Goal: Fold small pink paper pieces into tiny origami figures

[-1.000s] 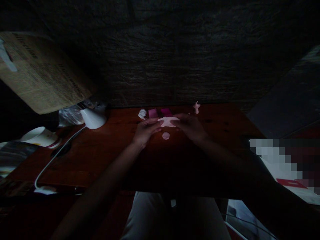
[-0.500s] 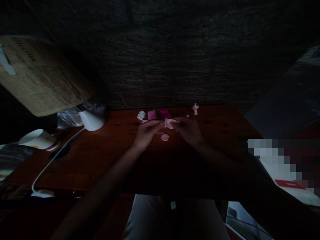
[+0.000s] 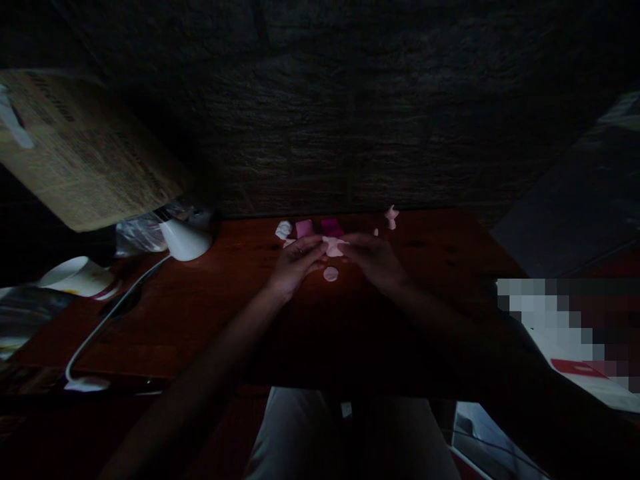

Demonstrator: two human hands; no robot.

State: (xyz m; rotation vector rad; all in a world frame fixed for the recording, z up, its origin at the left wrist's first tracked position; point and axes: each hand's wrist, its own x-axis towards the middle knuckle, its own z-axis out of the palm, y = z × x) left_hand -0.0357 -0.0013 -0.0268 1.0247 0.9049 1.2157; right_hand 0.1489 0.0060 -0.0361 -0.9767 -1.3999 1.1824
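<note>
Between my two hands is a thin, pale pink piece of modelling clay (image 3: 334,247), its edges uneven. My left hand (image 3: 296,268) pinches its left side between thumb and fingers. On the right side my right hand (image 3: 374,261) grips it the same way. Just below the hands, a flat round pink clay disc (image 3: 331,274) lies on the wooden table (image 3: 210,320). Behind them rest a white lump of clay (image 3: 284,230), a pink block (image 3: 304,229) and a magenta block (image 3: 331,227). Farther right stands a small pink shaped piece (image 3: 391,217), with a tiny pink bit (image 3: 376,232) beside it.
A white cone-shaped object (image 3: 185,240) with a cable (image 3: 115,313) stands at the left. Beyond it are a paper cup (image 3: 77,277) on its side, a plastic bag (image 3: 137,233) and a brown printed paper bag (image 3: 90,153). A dark brick wall (image 3: 320,120) borders the back.
The piece of clay has moved slightly left and now stretches between both hands. My left fingers have closed on its left side; the right hand keeps its grip.
</note>
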